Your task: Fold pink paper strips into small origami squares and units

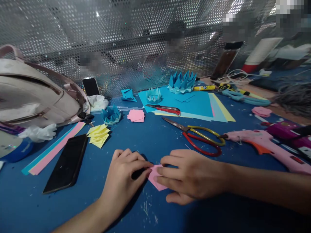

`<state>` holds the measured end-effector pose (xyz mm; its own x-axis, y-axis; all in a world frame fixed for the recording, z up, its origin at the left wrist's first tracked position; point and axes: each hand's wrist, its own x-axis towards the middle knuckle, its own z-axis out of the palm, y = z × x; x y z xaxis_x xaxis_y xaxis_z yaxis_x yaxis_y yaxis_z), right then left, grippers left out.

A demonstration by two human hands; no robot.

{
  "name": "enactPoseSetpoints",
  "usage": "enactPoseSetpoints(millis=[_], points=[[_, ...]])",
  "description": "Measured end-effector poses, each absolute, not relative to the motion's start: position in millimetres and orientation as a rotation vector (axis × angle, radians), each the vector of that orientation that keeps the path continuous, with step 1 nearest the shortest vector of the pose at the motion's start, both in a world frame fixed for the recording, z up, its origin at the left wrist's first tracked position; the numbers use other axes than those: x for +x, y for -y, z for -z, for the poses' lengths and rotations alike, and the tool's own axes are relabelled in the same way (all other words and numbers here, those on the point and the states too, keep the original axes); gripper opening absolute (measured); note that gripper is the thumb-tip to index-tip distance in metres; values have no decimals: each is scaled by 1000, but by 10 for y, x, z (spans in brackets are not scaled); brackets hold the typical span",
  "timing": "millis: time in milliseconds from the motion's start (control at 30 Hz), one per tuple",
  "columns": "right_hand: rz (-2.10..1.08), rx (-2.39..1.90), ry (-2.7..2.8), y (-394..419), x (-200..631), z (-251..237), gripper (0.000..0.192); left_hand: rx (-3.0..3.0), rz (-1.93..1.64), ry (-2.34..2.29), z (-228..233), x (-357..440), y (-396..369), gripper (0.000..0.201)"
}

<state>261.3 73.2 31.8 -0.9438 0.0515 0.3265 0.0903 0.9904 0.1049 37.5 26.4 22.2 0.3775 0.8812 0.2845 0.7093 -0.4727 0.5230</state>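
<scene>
hands pinching pink paper on blue table

paper, a small pink piece [155,180], lies low in the centre of the frame on the blue table [150,139]. the left hand [125,176] presses fingertips onto its left edge, grip closed on the sheet. the right hand [188,178] covers its right side, fingers pinched down on it too. just above the right hand lie scissors with yellow and red handles [199,139]. to the right sits a pink glue gun [262,144]. at lower left a black phone [66,163] lies flat, beside yellow folded squares [98,136] and long paper strips [52,149]. a stack of pink squares [136,115] rests higher up, near a blue folded flower [111,116]. a pale bag [36,97] fills the upper left.
</scene>
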Motion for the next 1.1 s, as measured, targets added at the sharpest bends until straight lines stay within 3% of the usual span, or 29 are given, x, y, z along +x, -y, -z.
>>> enactPoseSetpoints(millis=[1100], points=[[91,-212,2813,-837,2637,-285,27,2821,-765,-1182,-201,289,-308,24]])
